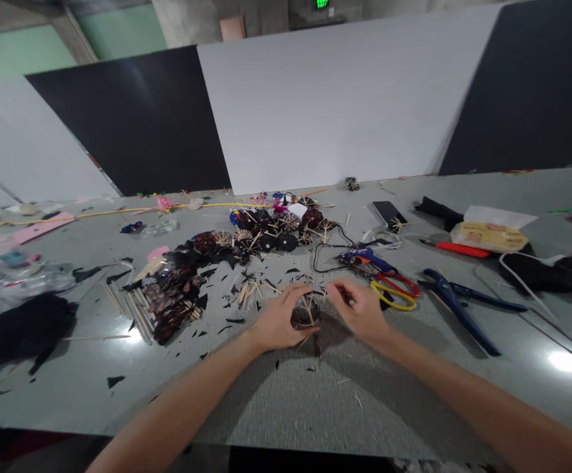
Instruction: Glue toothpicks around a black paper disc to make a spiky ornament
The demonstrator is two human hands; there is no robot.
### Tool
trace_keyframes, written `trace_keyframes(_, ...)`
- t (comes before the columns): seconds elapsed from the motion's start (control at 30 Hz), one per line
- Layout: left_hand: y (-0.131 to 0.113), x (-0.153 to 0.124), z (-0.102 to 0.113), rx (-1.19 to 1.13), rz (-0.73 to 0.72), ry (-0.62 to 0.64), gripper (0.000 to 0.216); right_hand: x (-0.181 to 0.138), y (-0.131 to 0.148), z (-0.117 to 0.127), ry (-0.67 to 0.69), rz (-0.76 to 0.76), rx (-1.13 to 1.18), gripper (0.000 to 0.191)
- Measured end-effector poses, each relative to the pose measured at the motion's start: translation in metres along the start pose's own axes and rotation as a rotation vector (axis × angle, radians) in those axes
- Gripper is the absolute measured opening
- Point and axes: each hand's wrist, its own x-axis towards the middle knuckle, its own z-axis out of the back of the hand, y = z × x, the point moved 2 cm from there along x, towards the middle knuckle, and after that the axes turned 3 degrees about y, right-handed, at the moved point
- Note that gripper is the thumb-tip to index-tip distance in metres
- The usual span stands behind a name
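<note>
My left hand (281, 320) curls its thumb and fingers around a small round piece of thin wooden sticks (308, 309) with a dark rim, the sticks meeting like spokes. Close by on the right, my right hand (359, 310) has thumb and forefinger pinched at the rim's upper right. What that pinch holds is too small to make out. Short loose sticks (249, 291) and black scraps lie left of my left hand. Beyond my right hand are a blue glue gun (372, 258) and scissors (399, 297) with red and yellow handles.
Several black, stick-spoked pieces (286, 242) are heaped behind my hands. Patterned dark fabric (170, 309) and cut sticks lie left. On the right are blue-handled pliers (456, 309), a red cutter (463, 249), a phone (388, 213) and a yellow packet (488, 236). White and black panels stand behind.
</note>
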Motion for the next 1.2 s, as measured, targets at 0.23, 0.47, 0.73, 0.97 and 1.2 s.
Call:
trace_keyframes(0.23,-0.003,0.002,0.002,-0.042,0.043,-0.036,0.077,0.050,-0.067,0.050,-0.210,-0.080,-0.629,0.053)
trace_keyframes(0.47,-0.002,0.003,0.003,-0.057,0.093,-0.068,0.076,0.053,-0.117,0.048,-0.007,-0.315,-0.916,0.060)
trace_keyframes(0.73,-0.002,0.003,0.005,-0.091,0.158,-0.109,0.075,0.059,-0.124,0.053,-0.103,-0.332,-0.706,0.046)
trace_keyframes(0.97,0.000,0.003,0.005,-0.116,0.190,-0.138,0.075,0.060,-0.111,0.055,-0.337,-0.266,-0.374,0.057)
trace_keyframes(1.2,0.007,0.002,0.007,-0.147,0.276,-0.209,0.074,0.056,-0.100,0.054,-0.438,-0.274,-0.164,0.057)
